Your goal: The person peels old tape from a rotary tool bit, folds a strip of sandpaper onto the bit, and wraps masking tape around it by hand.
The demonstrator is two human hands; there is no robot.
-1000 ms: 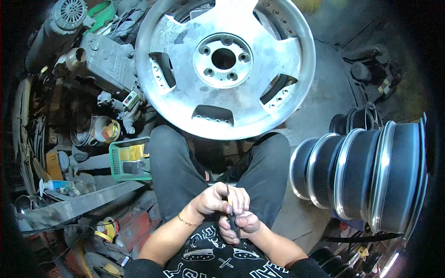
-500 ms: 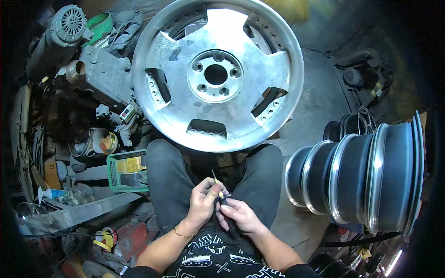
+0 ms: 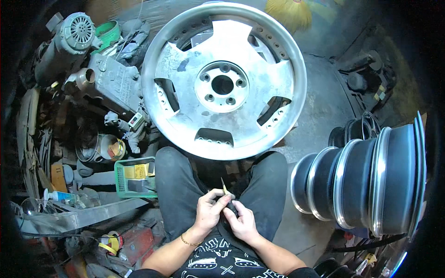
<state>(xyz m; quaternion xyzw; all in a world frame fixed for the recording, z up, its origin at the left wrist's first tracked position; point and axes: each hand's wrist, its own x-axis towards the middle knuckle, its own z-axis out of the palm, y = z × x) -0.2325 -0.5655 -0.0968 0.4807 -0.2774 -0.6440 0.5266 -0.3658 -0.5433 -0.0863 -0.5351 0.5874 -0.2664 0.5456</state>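
Note:
Above my lap, my left hand (image 3: 211, 214) is closed, pinching a thin pointed tool (image 3: 224, 186) with a pale yellowish shaft and a dark tip that points up and away from me. My right hand (image 3: 241, 223) is closed right beside it, its fingers on a dark strip-like piece (image 3: 232, 208) at the tool's lower end. The fingers hide most of that piece, and I cannot tell its exact kind. Just beyond my knees stands a large silver wheel rim (image 3: 178, 102), its face toward me, with a round hub hole and several cut-outs; neither hand touches it.
To the right lies a row of dark wheel barrels (image 3: 357, 178) with shiny lips. A green plastic basket (image 3: 121, 181) with a yellow packet sits by my left knee. Farther left are a dusty motor (image 3: 79, 33) and a metal housing (image 3: 116, 83). A yellow broom (image 3: 288, 14) is behind the rim.
The whole view has shifted slightly, so the rim and surroundings sit lower and farther right. The tool is still in my left hand, and both hands remain together over my lap.

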